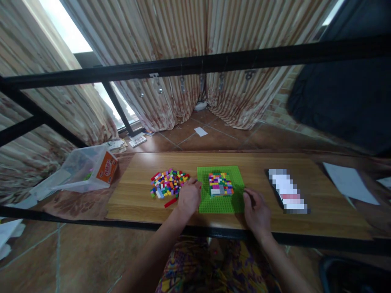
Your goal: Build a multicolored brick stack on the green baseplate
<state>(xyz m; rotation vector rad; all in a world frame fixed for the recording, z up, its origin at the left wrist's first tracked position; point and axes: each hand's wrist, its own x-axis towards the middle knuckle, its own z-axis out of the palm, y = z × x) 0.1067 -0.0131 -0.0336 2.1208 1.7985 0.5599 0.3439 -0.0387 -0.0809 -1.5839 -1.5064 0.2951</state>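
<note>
A green studded baseplate (pixel 214 205) lies on the wooden table, bearing a built block of multicoloured toy bricks (pixel 221 185). To its left spreads a heap of loose bricks (pixel 169 183), with a long red brick (pixel 170 202) at the near side. My left hand (pixel 189 197) is between heap and baseplate, over the plate's left edge, its fingers closed; whatever they hold is too small to make out. At the plate's right edge is my right hand (pixel 257 209), fingers loosely bent, thumb and forefinger apart, with nothing visible between them.
A phone (pixel 287 191) with a blurred screen lies right of my right hand. Left of the table stands a clear plastic box (pixel 87 171) with an orange label. White paper (pixel 350 183) lies at the right. A black metal bar (pixel 195 63) crosses beyond the table, before curtains.
</note>
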